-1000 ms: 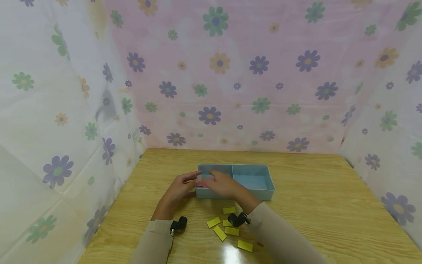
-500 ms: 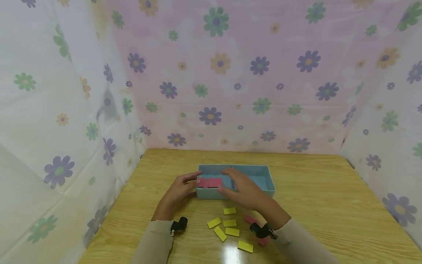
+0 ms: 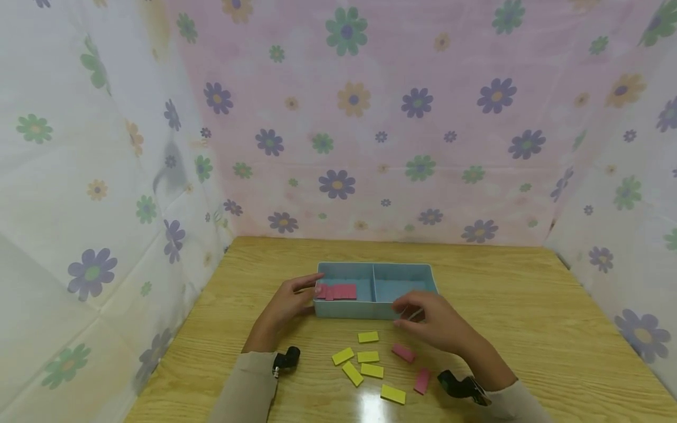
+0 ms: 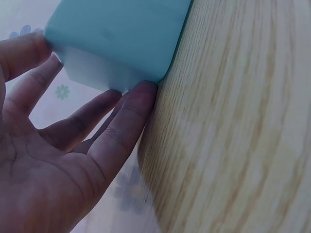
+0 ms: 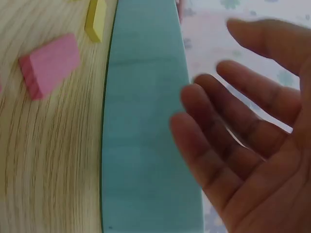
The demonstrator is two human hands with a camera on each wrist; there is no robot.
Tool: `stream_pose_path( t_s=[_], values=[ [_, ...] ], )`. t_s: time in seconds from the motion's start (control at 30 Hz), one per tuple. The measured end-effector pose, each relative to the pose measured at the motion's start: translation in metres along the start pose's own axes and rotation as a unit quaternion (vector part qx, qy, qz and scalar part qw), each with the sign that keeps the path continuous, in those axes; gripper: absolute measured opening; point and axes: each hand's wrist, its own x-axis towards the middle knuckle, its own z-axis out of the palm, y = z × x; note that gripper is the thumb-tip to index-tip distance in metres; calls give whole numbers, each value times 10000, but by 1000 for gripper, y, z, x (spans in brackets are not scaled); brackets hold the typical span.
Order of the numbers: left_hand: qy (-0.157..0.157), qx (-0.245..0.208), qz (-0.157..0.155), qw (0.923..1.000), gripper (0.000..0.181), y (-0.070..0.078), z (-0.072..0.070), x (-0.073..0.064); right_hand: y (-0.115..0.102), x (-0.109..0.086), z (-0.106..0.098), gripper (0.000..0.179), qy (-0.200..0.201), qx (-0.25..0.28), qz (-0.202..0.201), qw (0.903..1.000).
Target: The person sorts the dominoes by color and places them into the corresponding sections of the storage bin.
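A light blue two-compartment box stands on the table. My left hand is at its left end; in the left wrist view the spread, fairly straight fingers touch the end wall, the thumb up at the rim. Several pink blocks lie side by side in the left compartment, along its front wall. My right hand hovers over the box's front right corner, with nothing in its loosely bent fingers. Just in front of that hand, two pink blocks lie on the table, a nearer one and a farther one.
Several yellow blocks lie scattered on the table in front of the box, one close to its front wall and another nearest me. The wooden table is enclosed by flower-printed cloth at the back and sides.
My right hand has left the pink blocks in the left compartment and moved right and toward me, uncovering them and the two pink blocks on the table. The left hand has stayed at the box's end.
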Motion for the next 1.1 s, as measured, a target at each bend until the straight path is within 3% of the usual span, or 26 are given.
stream_pose_path(
  t_s=[0.3, 0.6, 0.83, 1.1],
  values=[
    [13, 216, 67, 9997, 49, 0, 3, 2, 17, -7, -6, 38, -714, 200, 310, 9968],
    [28, 48, -64, 10000, 47, 1, 0, -1, 28, -6, 3, 39, -1194, 370, 578, 9905],
    [-19, -64, -65, 10000, 47, 1, 1, 0, 29, -7, 5, 32, -1357, 564, 669, 9869],
    [-44, -16, -89, 9999, 48, 0, 1, 1, 29, -9, 10, 31, -1391, 350, 788, 9865]
  ],
)
